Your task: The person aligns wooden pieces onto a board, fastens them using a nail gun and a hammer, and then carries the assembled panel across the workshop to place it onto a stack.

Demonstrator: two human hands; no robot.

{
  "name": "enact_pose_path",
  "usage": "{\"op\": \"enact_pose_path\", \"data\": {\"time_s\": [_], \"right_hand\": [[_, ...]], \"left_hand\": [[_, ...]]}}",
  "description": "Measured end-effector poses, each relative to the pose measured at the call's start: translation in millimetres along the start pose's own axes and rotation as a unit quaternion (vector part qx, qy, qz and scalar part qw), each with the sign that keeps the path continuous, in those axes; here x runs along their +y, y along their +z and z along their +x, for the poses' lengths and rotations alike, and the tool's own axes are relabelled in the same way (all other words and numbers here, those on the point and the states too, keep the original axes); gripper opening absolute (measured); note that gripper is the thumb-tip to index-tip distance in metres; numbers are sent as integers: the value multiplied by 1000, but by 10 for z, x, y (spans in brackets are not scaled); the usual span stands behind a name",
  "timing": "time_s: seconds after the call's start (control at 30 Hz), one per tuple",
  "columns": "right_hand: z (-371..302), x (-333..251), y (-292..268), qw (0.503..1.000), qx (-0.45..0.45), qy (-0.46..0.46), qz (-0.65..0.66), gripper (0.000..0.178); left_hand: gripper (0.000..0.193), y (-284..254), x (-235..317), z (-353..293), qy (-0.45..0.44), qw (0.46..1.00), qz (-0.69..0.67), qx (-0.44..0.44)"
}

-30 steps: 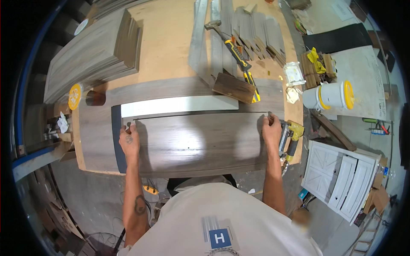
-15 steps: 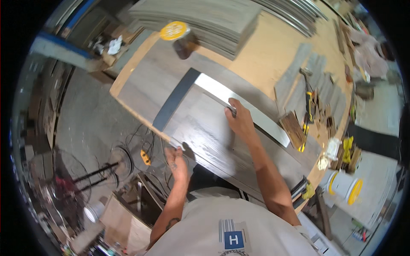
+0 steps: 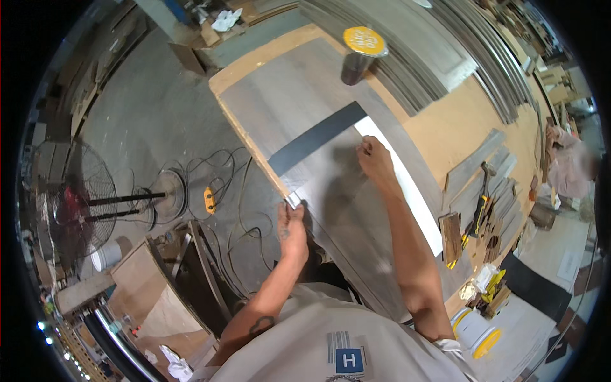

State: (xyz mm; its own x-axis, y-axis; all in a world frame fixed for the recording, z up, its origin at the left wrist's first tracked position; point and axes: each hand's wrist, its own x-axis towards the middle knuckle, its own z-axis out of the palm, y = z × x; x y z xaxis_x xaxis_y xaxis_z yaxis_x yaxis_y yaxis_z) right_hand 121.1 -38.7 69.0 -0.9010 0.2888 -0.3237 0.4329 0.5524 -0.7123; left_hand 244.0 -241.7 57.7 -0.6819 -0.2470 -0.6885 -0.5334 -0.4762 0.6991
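Note:
A large carpenter's square lies on the grey wood-grain board point(image 3: 347, 210), with a black arm point(image 3: 318, 138) and a pale metal arm point(image 3: 414, 200) meeting at the far corner. My right hand point(image 3: 377, 160) is closed beside the pale arm, close to that corner. Something small and dark shows between its fingers, too hidden to name. At the board's left edge, my left hand point(image 3: 293, 226) pinches at a small pale piece point(image 3: 293, 198). I cannot tell whether that piece is loose or part of the edge.
A cup with a yellow lid point(image 3: 365, 41) stands at the far edge. Stacked grey panels point(image 3: 407, 70) lie beyond it. A hammer point(image 3: 482, 204), a wood block point(image 3: 451, 234) and offcuts lie right. On the floor at left are a fan point(image 3: 76, 197), cables and an orange socket point(image 3: 209, 200).
The view has turned, so the bench sits at a different angle. My right hand has moved along the pale arm toward the square's corner. My left hand stays by the board's edge, its fingers now drawn together.

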Motion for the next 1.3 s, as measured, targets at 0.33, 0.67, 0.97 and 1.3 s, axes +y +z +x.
{"op": "enact_pose_path", "data": {"time_s": [0.33,0.67,0.97,1.3], "right_hand": [[190,92,59,990,41,-82,-107,34],[32,293,-67,994,0,-51,-95,37],[-725,904,-489,999,-1,-5,-50,40],[-1361,1779,-810,988,54,-140,21,33]], "left_hand": [[69,87,92,-70,17,999,-8,-31],[73,63,12,-219,-9,999,-19,-48],[74,-37,-647,-915,-13,999,12,-47],[85,-161,-1334,-1712,-44,988,22,-149]]}}
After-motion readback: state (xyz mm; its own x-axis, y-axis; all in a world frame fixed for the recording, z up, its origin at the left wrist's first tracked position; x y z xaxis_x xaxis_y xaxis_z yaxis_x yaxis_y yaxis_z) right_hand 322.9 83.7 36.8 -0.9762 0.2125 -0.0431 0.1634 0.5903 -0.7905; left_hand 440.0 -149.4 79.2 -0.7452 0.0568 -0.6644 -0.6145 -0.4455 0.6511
